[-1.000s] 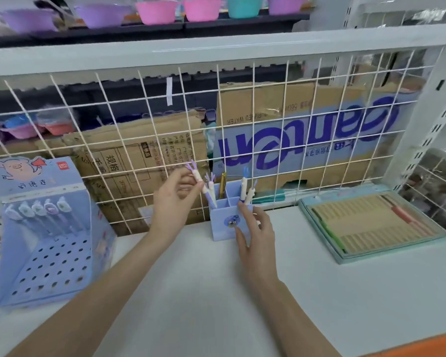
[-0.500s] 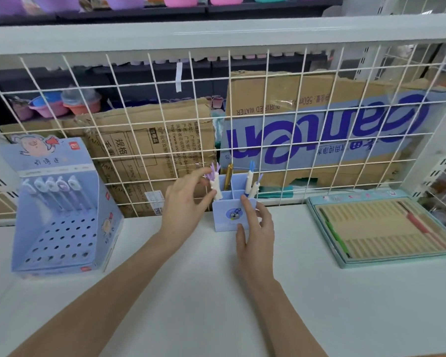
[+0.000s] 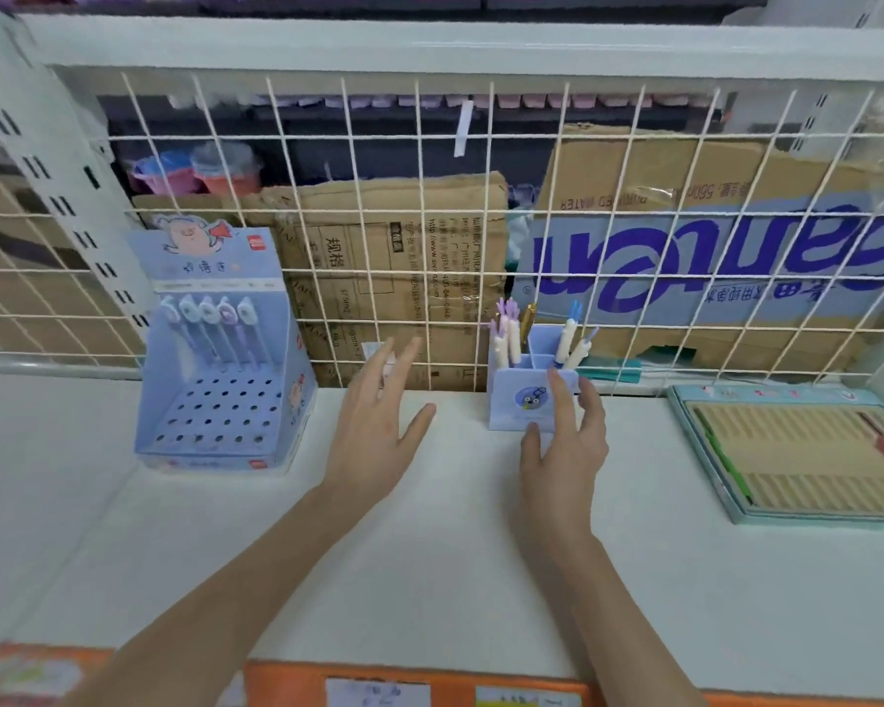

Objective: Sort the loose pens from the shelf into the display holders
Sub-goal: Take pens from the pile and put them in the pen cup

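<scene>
Left hand (image 3: 373,431) has let go of the purple pen and pulled back, fingers spread, empty | right hand (image 3: 565,451) open, fingertips touching small blue holder (image 3: 519,400) | pens (image 3: 506,339) standing inside | done: several slotted | left: tiered display box (image 3: 220,380) mostly unfilled, no loose pens visible

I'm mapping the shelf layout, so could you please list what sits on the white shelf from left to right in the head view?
Blue perforated pen display stand → left hand → small blue pen holder → right hand → teal tray of pens.
</scene>
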A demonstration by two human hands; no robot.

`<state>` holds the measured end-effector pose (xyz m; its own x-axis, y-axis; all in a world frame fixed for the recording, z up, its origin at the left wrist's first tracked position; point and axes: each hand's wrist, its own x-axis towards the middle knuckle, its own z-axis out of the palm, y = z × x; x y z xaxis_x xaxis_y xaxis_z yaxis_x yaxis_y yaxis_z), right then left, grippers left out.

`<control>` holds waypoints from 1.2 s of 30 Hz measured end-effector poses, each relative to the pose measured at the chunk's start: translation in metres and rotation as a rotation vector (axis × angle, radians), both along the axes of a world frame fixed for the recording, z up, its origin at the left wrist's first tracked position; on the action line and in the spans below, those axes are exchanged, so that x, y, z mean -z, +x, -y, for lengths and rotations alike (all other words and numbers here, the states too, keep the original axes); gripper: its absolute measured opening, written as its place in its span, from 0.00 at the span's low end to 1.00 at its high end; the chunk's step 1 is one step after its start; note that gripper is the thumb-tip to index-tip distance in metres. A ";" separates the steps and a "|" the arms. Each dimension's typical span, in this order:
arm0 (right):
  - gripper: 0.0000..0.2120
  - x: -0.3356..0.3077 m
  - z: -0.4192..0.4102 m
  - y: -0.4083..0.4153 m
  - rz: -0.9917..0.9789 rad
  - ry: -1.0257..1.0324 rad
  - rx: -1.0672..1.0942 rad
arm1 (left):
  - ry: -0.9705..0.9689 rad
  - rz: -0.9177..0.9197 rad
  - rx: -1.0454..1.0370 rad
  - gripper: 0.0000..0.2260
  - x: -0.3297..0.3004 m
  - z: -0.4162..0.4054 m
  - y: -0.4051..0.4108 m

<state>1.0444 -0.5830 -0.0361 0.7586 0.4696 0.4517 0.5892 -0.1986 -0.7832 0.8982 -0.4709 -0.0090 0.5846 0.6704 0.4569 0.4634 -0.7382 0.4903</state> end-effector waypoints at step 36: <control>0.27 -0.032 -0.208 -0.583 0.457 -0.550 -0.995 | -0.122 -0.066 -0.955 0.21 0.017 -0.062 -0.619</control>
<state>0.4615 -0.3752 -0.0038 -0.2166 0.9660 0.1410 0.8713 0.2564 -0.4184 0.2797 -0.4088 -0.0260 -0.2102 0.9171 0.3387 0.8715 0.0188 0.4900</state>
